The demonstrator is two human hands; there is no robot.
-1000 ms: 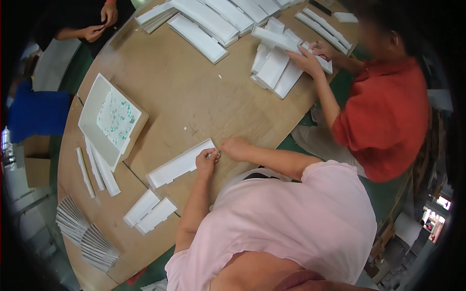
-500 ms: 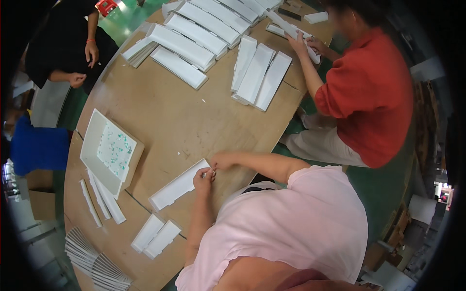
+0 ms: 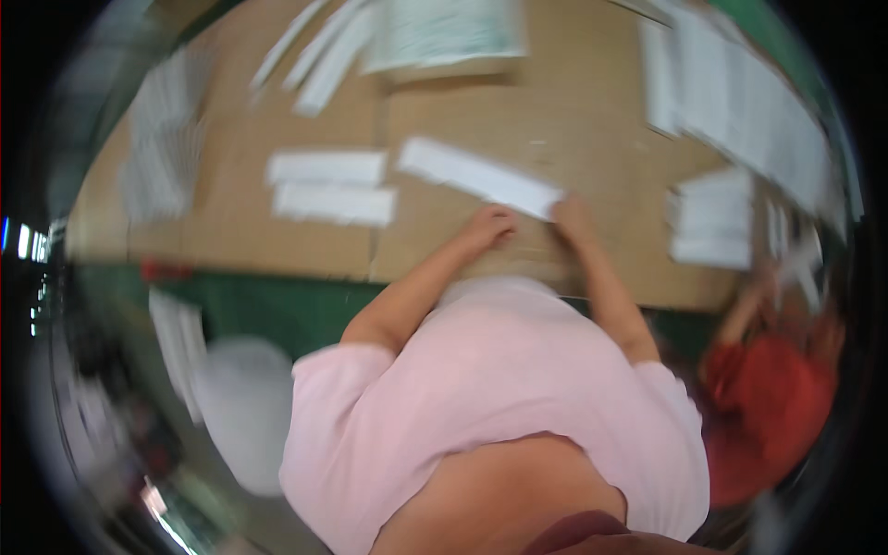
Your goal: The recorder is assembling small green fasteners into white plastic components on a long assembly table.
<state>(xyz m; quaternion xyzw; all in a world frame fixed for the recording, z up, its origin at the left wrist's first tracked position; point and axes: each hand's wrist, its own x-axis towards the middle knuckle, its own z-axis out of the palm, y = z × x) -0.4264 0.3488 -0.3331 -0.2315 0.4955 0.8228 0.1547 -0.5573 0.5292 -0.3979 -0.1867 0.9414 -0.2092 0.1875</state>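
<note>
A long, shallow white tray (image 3: 476, 178) lies slantwise on the brown table in front of me. At its right end is my right hand (image 3: 573, 219), its fingers blurred but seemingly closed on the corner. My left hand (image 3: 490, 228) rests by the near long side, fingers curled inward. Whatever the left fingers may hold is hidden and too blurred to name. Two shorter white trays (image 3: 331, 185) lie side by side to the left.
Beyond the tray stands a white bin (image 3: 453, 63) with small green bits in it. Narrow white strips (image 3: 333, 57) and stacked pale pieces (image 3: 165, 139) occupy the left. Rows of white trays (image 3: 740, 111) and a smaller pile (image 3: 712, 222) lie right, near a person in red (image 3: 772, 407).
My view has swung round to the right, shifting and blurring the whole scene. My hands, together at the tray's end before, are now apart, the left nearer the tray's long side.
</note>
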